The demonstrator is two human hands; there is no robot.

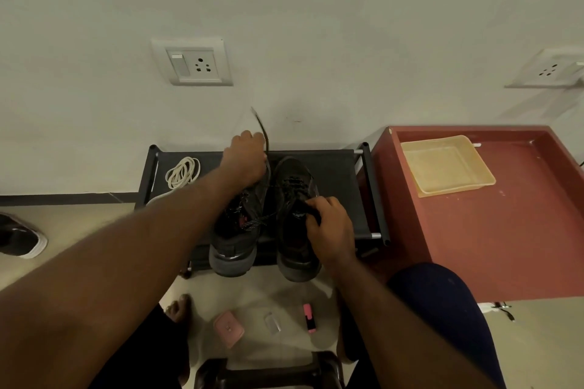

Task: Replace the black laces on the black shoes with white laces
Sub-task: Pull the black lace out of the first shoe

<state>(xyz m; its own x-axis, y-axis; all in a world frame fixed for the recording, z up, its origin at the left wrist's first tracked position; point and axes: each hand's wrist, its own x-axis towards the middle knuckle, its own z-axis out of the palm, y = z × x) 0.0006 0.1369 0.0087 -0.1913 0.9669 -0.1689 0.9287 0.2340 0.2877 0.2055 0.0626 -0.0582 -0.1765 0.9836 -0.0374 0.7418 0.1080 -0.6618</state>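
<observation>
Two black shoes stand side by side on a low black rack [335, 164], toes toward the wall: the left shoe [234, 240] and the right shoe [295, 249]. My left hand [246, 159] is raised over the left shoe's toe, shut on a black lace [263, 131] whose free end sticks up against the wall. My right hand [328, 226] grips the right shoe at its tongue and collar. A coil of white laces [183, 172] lies on the rack's left end.
A red table [493, 230] with a shallow yellow tray [445, 164] stands to the right. On the floor near my feet lie a pink case [228, 328], a clear small item [272, 322] and a pink highlighter [309, 317]. Another shoe [19, 237] sits far left.
</observation>
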